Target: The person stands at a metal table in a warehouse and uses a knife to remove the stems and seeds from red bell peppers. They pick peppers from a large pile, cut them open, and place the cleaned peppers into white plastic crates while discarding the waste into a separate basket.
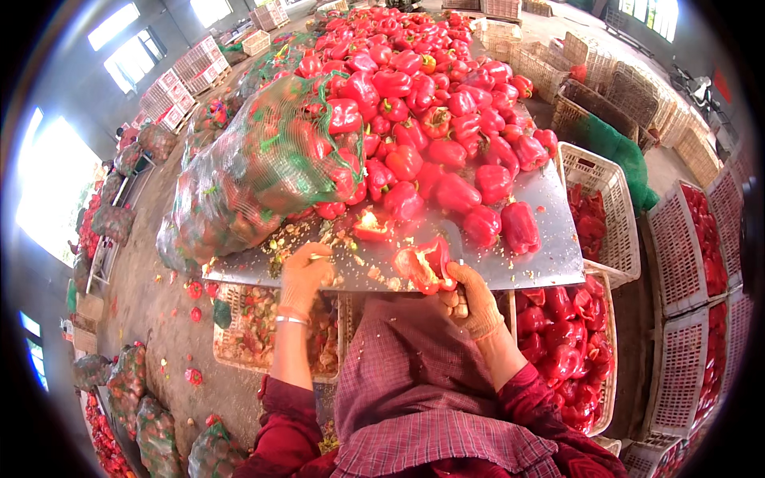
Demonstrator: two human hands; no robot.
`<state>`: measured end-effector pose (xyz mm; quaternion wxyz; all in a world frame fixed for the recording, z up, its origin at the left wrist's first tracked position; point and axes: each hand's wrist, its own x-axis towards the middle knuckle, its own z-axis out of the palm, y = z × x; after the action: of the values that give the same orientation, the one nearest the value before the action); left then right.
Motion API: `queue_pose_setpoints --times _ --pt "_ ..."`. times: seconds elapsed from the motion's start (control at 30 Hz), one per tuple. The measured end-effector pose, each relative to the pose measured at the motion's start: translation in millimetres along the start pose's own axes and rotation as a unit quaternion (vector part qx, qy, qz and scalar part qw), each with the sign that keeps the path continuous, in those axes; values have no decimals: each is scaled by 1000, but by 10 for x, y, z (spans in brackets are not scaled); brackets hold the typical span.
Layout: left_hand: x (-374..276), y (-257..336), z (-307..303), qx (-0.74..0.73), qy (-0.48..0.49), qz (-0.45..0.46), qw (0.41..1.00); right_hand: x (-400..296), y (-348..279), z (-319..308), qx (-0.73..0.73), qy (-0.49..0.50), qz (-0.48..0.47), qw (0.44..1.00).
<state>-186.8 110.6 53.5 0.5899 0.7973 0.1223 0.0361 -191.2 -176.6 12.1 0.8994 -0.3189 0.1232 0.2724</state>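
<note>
My right hand, in a tan glove, grips a knife whose grey blade points away from me over the table edge. Against its thumb and fingers rests a cut-open red bell pepper, its hollow inside facing up. My left hand, gloved too and blurred, is over the near edge of the metal table, among seeds and scraps. Its fingers are curled; whether something pale is between them is unclear. Another cut pepper piece with pale core lies just beyond. A large heap of whole red peppers covers the table.
A full mesh sack leans on the table's left side. Below my left hand stands a crate of scraps. Crates of cut peppers stand at right, with stacked crates beyond. Loose peppers and sacks lie on the floor.
</note>
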Motion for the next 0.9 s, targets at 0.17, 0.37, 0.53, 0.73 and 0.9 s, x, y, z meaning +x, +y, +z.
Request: queue_pose_setpoints --times 0.17,0.37,0.53,0.73,0.9 --pt "-245 153 345 318 64 316 892 88 141 172 -56 43 -40 997" --pt "-405 253 944 391 2 519 760 21 18 138 -120 11 -3 993" --pt "-365 -3 1061 439 -153 475 747 -256 -85 160 -215 103 25 971" --pt "-47 -344 909 155 -35 221 962 -1119 -277 -491 -234 212 -57 947" --pt "760 -487 689 360 85 283 885 -2384 -331 -1476 -434 460 -126 764"
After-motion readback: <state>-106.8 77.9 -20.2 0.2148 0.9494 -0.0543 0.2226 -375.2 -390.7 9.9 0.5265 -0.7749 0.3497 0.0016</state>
